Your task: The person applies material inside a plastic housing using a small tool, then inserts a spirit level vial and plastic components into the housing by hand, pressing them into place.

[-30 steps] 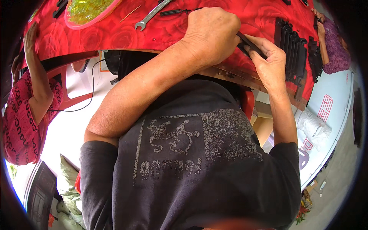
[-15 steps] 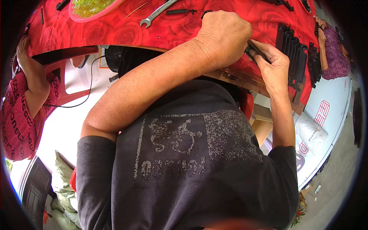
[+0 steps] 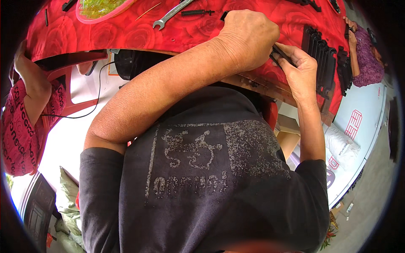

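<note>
My left hand [image 3: 251,39] is closed in a fist over the near edge of the red-covered table, its fingers turned away from view. What it grips is hidden behind the knuckles. Close by on the right, my right hand [image 3: 303,72] pinches a narrow black plastic part [image 3: 280,54] between thumb and fingers. The part's far end disappears behind my left fist. Past that fist, a small black piece [image 3: 224,16] peeks out. A row of similar long black plastic parts [image 3: 322,63] stands side by side on the cloth, right of my right hand.
An open-end wrench [image 3: 168,16], a slim black part [image 3: 195,12] and a thin wooden stick [image 3: 148,11] lie on the red cloth [image 3: 126,36]. A pink-rimmed bowl [image 3: 126,6] holds yellow-green pieces. Other people sit at left [image 3: 25,122] and right [image 3: 368,59].
Both hands stay nearly in place, with my left forearm and elbow shifted slightly left. The person at left has moved their arm.
</note>
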Available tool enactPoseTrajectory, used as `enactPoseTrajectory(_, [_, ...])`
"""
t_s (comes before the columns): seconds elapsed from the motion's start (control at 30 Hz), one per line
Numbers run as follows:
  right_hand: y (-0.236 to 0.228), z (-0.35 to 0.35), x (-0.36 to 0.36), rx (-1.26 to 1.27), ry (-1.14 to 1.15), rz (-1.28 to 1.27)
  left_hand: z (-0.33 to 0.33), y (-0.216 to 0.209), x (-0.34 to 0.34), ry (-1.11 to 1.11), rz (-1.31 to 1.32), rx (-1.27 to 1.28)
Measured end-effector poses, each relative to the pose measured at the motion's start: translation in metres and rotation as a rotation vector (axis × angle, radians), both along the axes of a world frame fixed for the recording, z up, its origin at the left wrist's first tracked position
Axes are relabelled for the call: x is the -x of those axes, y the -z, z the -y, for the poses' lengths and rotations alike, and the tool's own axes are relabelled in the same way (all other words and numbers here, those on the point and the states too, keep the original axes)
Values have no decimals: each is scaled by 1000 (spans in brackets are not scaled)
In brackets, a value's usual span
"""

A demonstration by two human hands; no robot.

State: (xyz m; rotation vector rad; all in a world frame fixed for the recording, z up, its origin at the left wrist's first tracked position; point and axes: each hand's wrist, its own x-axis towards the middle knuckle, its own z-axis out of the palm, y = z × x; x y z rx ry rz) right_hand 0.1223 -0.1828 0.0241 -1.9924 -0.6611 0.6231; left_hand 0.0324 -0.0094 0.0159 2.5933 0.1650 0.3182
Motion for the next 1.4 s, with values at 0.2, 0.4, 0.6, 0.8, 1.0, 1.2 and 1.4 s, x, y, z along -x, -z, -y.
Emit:
enactPoseTrajectory(0.2, [-3,-2,-1,26,1,-11,0,0,0,-13,-21,2])
enactPoseTrajectory(0.4, [-4,-2,-2,22,-14,8,0,-2,0,-2,-34,9])
enactPoseTrajectory(0.6, [-2,0,-3,13,-28,-15,1,0,-2,-9,-43,4])
enactPoseTrajectory(0.8, [1,2,-4,96,-52,19,4,6,-2,-2,-11,41])
enactPoseTrajectory(1.0, [-2,1,-2,135,-66,33,3,1,-2,0,-50,28])
enactPoseTrajectory(1.2, [-3,0,-3,157,-71,83,3,-7,-3,27,-108,-15])
enactPoseTrajectory(1.4, [0,1,-7,191,-96,148,5,-8,-2,29,-102,-29])
